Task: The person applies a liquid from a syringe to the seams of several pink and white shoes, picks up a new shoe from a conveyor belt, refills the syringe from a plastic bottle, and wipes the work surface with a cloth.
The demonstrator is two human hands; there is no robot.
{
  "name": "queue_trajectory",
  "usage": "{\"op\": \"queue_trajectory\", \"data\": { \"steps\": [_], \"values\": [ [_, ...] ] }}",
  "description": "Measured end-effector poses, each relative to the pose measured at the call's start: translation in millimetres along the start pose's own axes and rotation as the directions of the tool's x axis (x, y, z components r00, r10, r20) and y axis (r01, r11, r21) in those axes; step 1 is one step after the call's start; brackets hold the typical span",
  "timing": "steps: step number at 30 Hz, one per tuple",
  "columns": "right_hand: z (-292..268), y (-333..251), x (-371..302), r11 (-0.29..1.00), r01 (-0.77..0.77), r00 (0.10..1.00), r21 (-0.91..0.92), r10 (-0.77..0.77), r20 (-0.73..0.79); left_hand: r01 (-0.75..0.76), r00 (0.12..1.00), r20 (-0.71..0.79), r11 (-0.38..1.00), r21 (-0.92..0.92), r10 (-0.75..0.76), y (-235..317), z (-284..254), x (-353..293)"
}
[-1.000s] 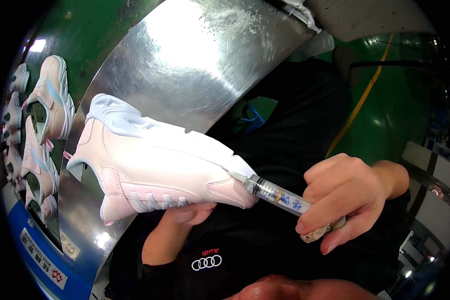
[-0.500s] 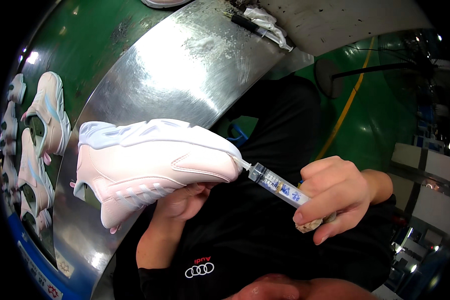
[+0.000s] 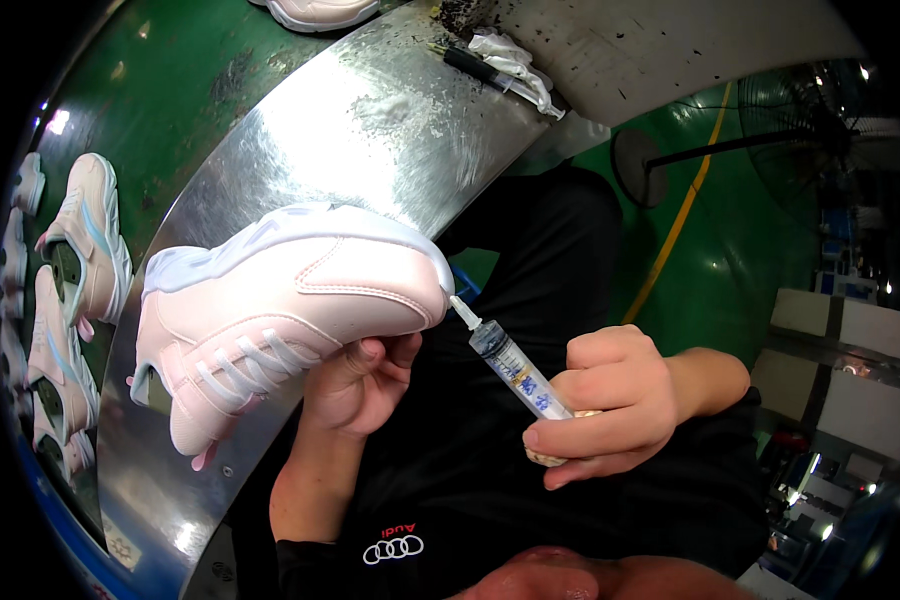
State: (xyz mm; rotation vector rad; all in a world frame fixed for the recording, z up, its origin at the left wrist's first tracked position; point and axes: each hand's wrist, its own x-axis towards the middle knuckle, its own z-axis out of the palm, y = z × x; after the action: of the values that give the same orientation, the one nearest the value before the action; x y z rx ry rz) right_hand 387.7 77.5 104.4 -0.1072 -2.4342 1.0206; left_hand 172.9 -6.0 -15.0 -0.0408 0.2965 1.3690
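A pale pink sneaker [image 3: 270, 300] with a white sole and white laces lies on its side in the air, sole facing away from me and toe to the right. My left hand [image 3: 360, 385] grips it from underneath; the shoe hides part of the fingers. In my right hand [image 3: 620, 400] is a clear plastic syringe [image 3: 518, 372] with blue marks on its barrel. Its white nozzle points up and left, the tip at the toe where upper meets sole. Whether it touches I cannot tell. My fingers wrap the syringe's rear end and hide most of it.
Under the sneaker runs a shiny metal work surface [image 3: 300, 160]. A black pen [image 3: 475, 65] and crumpled white material [image 3: 510, 60] lie at its far end. Several pink shoes [image 3: 95, 235] stand on the green surface at left. A fan [image 3: 810, 130] stands at right.
The sneaker has shifted left and tilted, with its toe turned slightly toward the far side. My right hand has moved left, and the syringe now stands steeper at the toe.
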Motion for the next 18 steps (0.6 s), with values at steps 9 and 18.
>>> {"op": "queue_trajectory", "data": {
  "steps": [9,18],
  "values": [
    [19,6,-4,0.961,0.085,0.996,-0.263,-0.079,0.032,-0.022,1.000,0.005,1.000,-0.012,0.022,-4,-16,-6],
    [28,8,4,0.897,0.180,0.984,-0.404,-0.172,0.055,-0.003,0.999,0.033,0.999,0.052,0.002,6,6,-10]
  ]
}}
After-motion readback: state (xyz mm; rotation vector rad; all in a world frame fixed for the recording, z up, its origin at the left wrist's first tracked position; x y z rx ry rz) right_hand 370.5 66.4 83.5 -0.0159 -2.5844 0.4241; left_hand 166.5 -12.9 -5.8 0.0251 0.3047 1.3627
